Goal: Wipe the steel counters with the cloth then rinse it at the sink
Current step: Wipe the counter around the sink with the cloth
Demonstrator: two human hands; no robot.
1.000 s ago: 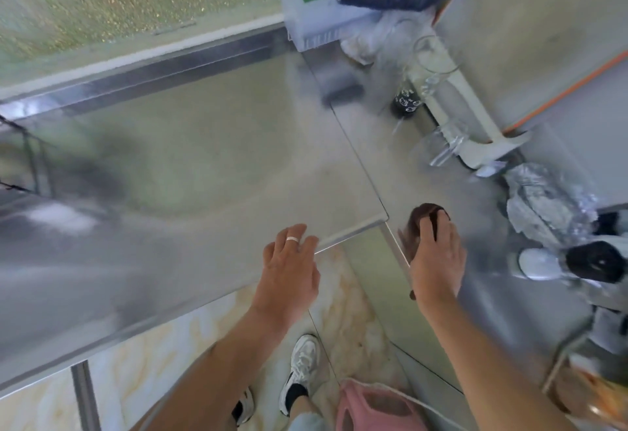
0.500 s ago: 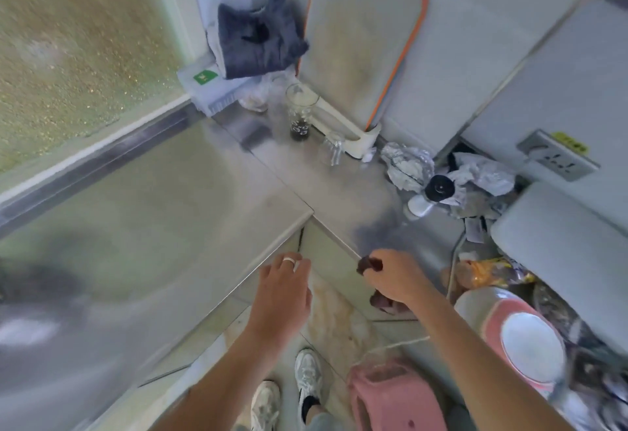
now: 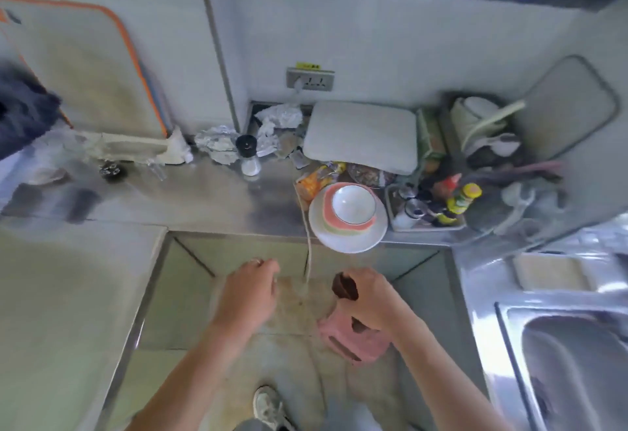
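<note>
Cloth (image 3: 345,287), bunched in the right hand (image 3: 368,298), has left the counter (image 3: 204,199) and swings toward the sink (image 3: 577,356) at three o'clock, left hand (image 3: 246,294) loosely curled, empty; rinsing likely follows.

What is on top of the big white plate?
On the white plate lies a pink plate over a greenish layer, with a white bowl on top, seemingly empty. The plate's middle is covered.

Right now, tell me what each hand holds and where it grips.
The right hand grips the dark cloth, bunched in its fist, one end poking out by the thumb. The left hand holds nothing.
</note>
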